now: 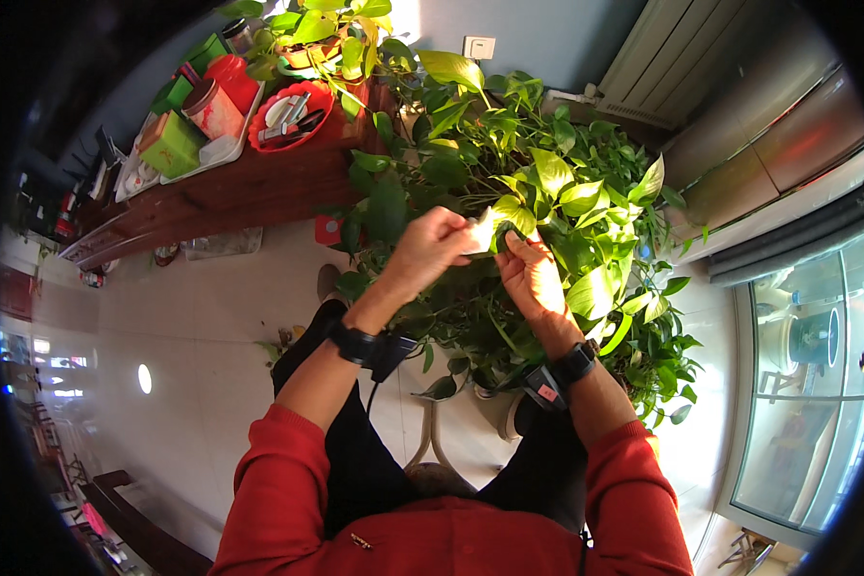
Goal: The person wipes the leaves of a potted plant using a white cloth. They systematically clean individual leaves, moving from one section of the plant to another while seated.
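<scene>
A large leafy pothos plant (pixel 439 165) spreads out before me, partly in bright sun. My left hand (pixel 439 241) is closed on a small white cloth or tissue (pixel 484 232), which lies against a leaf. The fingers and thumb of my right hand (pixel 529 270) pinch a dark green leaf (pixel 505 235) just right of the white piece. Sunlit yellow-green leaves (pixel 590 291) hang beside my right hand. Both wrists carry dark straps with small devices.
On the left, a dark red wooden cabinet (pixel 281 173) bears a red scalloped bowl (pixel 317 133) with tools, a tray of containers and another potted plant (pixel 317 54). A radiator (pixel 648 57) is on the wall. A glass door (pixel 806 389) stands right. A metal stand leg (pixel 428 432) shows between my knees.
</scene>
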`<action>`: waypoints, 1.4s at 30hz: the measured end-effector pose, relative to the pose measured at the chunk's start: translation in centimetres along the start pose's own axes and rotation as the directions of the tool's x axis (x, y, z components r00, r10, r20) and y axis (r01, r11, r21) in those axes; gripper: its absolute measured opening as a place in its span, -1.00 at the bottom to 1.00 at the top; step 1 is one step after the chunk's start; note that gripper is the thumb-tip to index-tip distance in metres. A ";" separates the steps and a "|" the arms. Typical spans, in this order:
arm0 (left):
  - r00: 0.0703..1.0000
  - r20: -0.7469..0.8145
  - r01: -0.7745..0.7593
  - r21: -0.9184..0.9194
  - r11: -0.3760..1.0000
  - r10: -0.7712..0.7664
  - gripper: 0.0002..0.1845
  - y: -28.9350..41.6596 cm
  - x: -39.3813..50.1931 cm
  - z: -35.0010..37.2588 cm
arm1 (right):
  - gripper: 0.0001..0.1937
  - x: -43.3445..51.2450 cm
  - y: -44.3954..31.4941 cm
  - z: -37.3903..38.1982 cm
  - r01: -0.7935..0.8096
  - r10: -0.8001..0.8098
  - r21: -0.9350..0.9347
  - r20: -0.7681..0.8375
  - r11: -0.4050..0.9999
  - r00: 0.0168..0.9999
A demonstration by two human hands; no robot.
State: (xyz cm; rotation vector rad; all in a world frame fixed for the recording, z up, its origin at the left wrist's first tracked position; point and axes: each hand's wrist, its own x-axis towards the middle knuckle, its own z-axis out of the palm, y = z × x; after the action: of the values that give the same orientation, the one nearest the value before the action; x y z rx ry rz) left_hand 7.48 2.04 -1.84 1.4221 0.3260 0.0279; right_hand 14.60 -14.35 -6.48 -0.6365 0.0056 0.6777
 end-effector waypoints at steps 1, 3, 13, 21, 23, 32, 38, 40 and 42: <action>0.999 0.043 -0.035 0.108 0.994 0.031 -0.76 -0.4 0.2 0.7 | -0.73 -0.1 0.0 0.2 0.015 -0.015 0.008 0.008 1.000 1.000; 0.999 0.050 0.011 0.132 0.991 -0.018 -0.79 -0.9 0.5 1.3 | -0.72 -0.2 -0.1 0.4 0.016 -0.016 0.012 0.015 1.000 1.000; 0.977 0.113 0.158 0.195 0.968 -0.182 -0.75 0.8 -1.4 -3.1 | -0.80 0.8 -0.9 -0.7 0.074 -0.074 0.016 0.053 0.997 0.996; 0.992 -0.123 -0.070 -0.327 0.943 0.031 -0.77 1.9 -0.7 -8.4 | -0.60 -1.8 -2.1 6.0 -0.036 0.184 -0.457 0.284 0.889 0.941; 0.988 -0.149 -0.091 -0.409 0.908 0.032 -0.78 1.5 -0.3 -9.1 | -0.64 -1.0 -2.7 8.3 0.096 0.176 -0.605 0.374 0.791 0.910; 0.971 -0.232 -0.200 -0.637 0.744 0.063 -0.84 -0.5 2.2 -9.9 | -0.71 13.8 -3.0 8.7 0.318 -0.058 -0.874 0.363 -0.368 0.930; 0.973 -0.223 -0.125 -0.716 0.686 -0.055 -0.74 -2.9 4.6 -7.9 | -0.73 15.3 -0.9 3.1 0.313 -0.074 -0.911 0.343 -0.270 0.936; 0.967 -0.241 -0.128 -0.746 0.653 -0.085 -0.74 -3.1 5.4 -7.1 | -0.74 15.0 -0.9 2.5 0.280 -0.109 -0.937 0.307 -0.208 0.945; 0.961 -0.262 -0.148 -0.758 0.636 -0.088 -0.74 -3.1 6.1 -6.0 | -0.74 14.1 -1.1 2.2 0.227 -0.131 -0.961 0.248 -0.157 0.960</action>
State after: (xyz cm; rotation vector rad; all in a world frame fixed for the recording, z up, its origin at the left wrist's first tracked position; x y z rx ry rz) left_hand 11.33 8.63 -6.76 0.5408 0.4520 0.3647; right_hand 25.89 -5.63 -6.94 -2.1744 -0.7950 0.2547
